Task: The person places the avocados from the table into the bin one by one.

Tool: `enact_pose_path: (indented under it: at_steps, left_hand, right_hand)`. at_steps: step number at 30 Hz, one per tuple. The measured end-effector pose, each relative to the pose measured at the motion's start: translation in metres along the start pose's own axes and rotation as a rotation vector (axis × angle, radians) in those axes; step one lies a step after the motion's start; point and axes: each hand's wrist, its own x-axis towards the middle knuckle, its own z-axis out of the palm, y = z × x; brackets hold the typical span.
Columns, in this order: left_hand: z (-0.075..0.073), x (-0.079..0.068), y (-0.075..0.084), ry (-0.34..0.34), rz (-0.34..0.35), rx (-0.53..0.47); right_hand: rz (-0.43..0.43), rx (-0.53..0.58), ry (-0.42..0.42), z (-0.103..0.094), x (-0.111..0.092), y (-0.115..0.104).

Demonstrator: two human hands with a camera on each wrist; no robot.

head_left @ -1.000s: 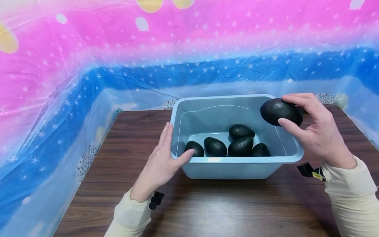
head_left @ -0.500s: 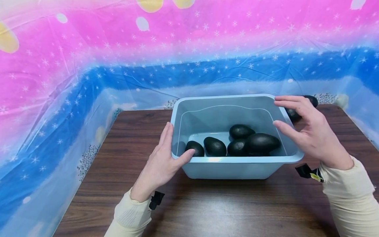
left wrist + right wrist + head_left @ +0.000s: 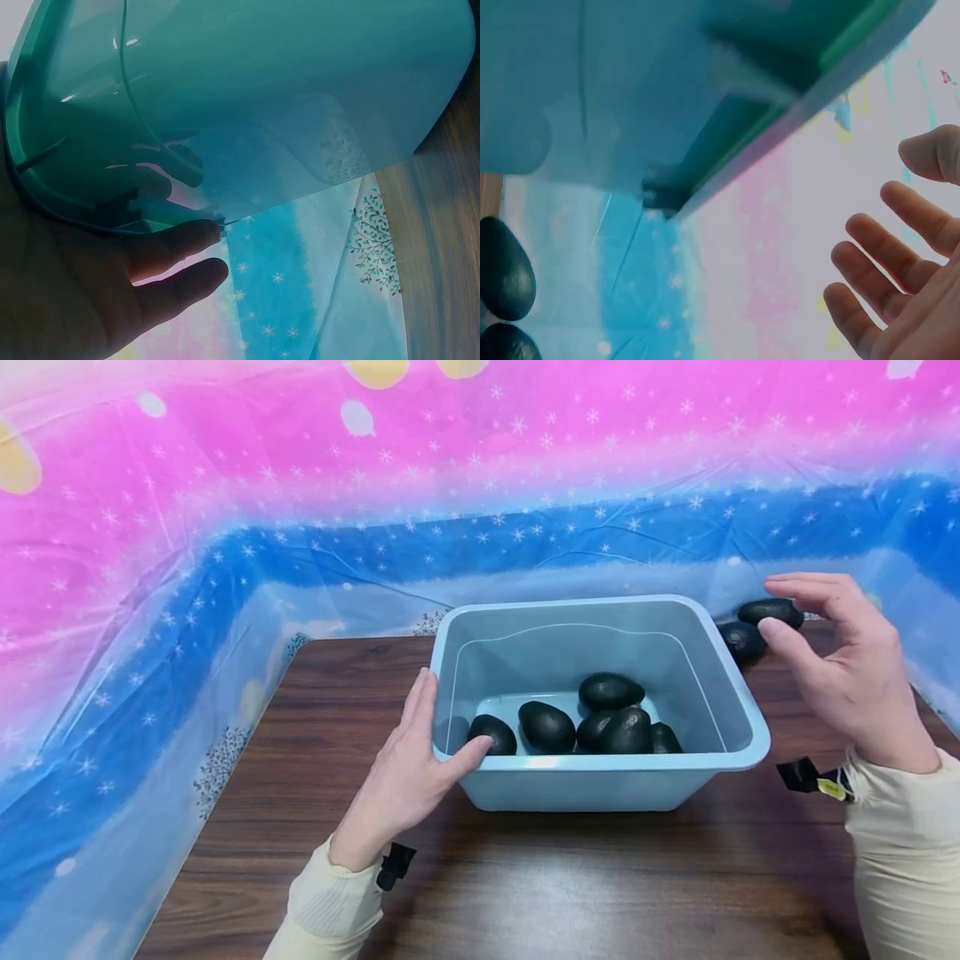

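A light blue plastic bin [image 3: 570, 785] stands on the table with several dark avocados [image 3: 547, 727] lying on its floor. My left hand [image 3: 408, 768] holds the bin's near left corner, thumb over the rim and fingers along the outer wall. In the left wrist view two of its fingers [image 3: 180, 289] show below the rim. To the right of the bin, my right hand [image 3: 851, 668] is in the air with fingers spread and nothing in them. Close to its fingertips, beyond the bin, lie two more avocados [image 3: 771, 612], partly hidden. The right wrist view shows avocados [image 3: 506, 270] too.
The dark wooden table [image 3: 315, 793] extends around the bin. A pink and blue snowflake-patterned sheet [image 3: 465, 510] hangs behind and along the left side, close to the table's edges.
My right hand has let go of an avocado, which dropped into the bin and settled among the others. That hand has since moved right, toward the avocados outside. My left hand stays put.
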Motion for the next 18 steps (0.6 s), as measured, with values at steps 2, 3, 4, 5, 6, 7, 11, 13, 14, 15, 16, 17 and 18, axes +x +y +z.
enact_pose_path:
  at_steps: [2, 3, 4, 5, 6, 7, 11, 13, 14, 15, 16, 17, 18]
  left_hand:
    - [-0.001, 0.0, 0.0, 0.0, 0.002, 0.001]
    - [-0.001, 0.0, 0.0, 0.001, 0.003, 0.002]
    - [-0.001, 0.001, 0.0, 0.001, 0.002, 0.003]
    - [-0.002, 0.001, 0.0, 0.002, 0.001, 0.003]
    - [-0.002, 0.001, 0.0, 0.003, -0.001, 0.0]
    - [-0.002, 0.001, 0.0, 0.004, -0.004, -0.001]
    - [-0.003, 0.0, -0.001, 0.005, -0.019, -0.003]
    - [-0.002, -0.001, -0.001, 0.005, -0.024, -0.003]
    - [-0.002, -0.001, -0.001, 0.006, -0.023, -0.003]
    - [-0.002, -0.001, -0.002, 0.005, -0.023, -0.003]
    - [-0.002, -0.001, -0.002, 0.006, -0.021, -0.005]
    - [-0.001, -0.001, -0.002, 0.007, -0.019, -0.006]
    - [-0.001, -0.001, -0.002, 0.007, -0.016, -0.008]
  right_hand:
    - [0.035, -0.023, 0.016, 0.0, 0.0, 0.014]
    - [0.057, -0.036, 0.026, 0.0, 0.0, 0.021]
    - [0.077, -0.05, 0.033, 0.001, 0.001, 0.029]
    - [0.097, -0.064, 0.034, 0.002, 0.001, 0.038]
    - [0.118, -0.073, 0.033, 0.004, 0.001, 0.047]
    - [0.138, -0.086, 0.025, 0.006, 0.001, 0.056]
    - [0.179, -0.091, -0.106, 0.018, 0.0, 0.096]
    - [0.203, -0.119, -0.22, 0.025, -0.004, 0.111]
    - [0.205, -0.137, -0.278, 0.029, -0.007, 0.117]
    - [0.202, -0.158, -0.332, 0.033, -0.01, 0.123]
    - [0.202, -0.178, -0.386, 0.038, -0.014, 0.128]
    - [0.191, -0.203, -0.433, 0.042, -0.019, 0.134]
    - [0.184, -0.223, -0.479, 0.046, -0.022, 0.14]
